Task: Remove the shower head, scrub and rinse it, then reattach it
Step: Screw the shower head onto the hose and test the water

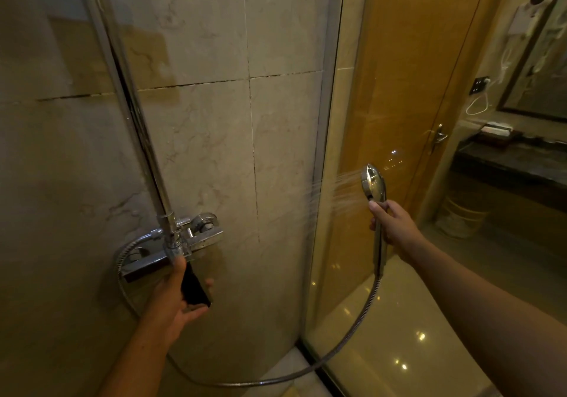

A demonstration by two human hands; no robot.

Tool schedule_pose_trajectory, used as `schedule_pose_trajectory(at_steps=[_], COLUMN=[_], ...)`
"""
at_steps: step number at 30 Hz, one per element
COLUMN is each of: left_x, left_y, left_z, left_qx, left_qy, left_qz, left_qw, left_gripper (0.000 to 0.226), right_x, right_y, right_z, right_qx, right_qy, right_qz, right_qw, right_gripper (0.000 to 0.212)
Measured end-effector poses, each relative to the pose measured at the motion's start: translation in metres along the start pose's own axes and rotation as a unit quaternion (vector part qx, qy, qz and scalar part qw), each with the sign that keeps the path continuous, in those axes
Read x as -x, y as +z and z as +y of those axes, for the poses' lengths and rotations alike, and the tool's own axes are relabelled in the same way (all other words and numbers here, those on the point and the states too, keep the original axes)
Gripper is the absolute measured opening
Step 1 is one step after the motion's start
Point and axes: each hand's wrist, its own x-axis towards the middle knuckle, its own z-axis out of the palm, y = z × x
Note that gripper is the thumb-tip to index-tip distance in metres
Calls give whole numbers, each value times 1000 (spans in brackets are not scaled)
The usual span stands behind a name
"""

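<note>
Beige marble tiles cover the shower wall (208,120), and a glass panel (352,274) closes the cubicle on the side of the right hand. The right hand (391,220) is closed around the handle of the chrome shower head (372,181), which is off its holder and stands upright just above this hand, with its face turned toward the tiled wall. Thin jets of water (331,188) go from the head toward the wall, on the inner side of the right hand. A metal hose (365,310) hangs from the bottom of the handle below the right hand, curves down near the floor, and comes up again behind the left hand toward the mixer tap (196,237). The left hand (175,298) holds a dark flat object (196,289) with the fingers bent around its edges, and one digit of this hand reaches up to the chrome fitting under the mixer; I cannot tell if it presses there. Straight above the left hand, a chrome riser pipe (129,105) goes up from the mixer to the top edge of the view. Beyond the right hand, behind the glass, are a wooden door (408,89), a dark worktop (506,163) with some small things on it, and a white wall hair dryer (527,19) high above it.
</note>
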Motion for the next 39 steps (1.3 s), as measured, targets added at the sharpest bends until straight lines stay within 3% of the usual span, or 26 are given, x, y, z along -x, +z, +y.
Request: schedule_pose_trajectory(at_steps=[19,29,39], left_x=[3,1,-4], left_y=[3,3,-3], left_z=[-1,-3,-13], left_qx=[16,0,-3], left_qy=[17,17,43], left_qz=[1,8,2], left_qw=[1000,1000,999], left_gripper=[65,73,59], right_x=[4,5,6], right_y=[1,-2,-4], right_z=[2,1,0], right_qx=[4,10,12], right_qy=[4,1,3], right_qz=[-19,-21,-21], right_qw=[1000,1000,1000], right_gripper=[33,33,34])
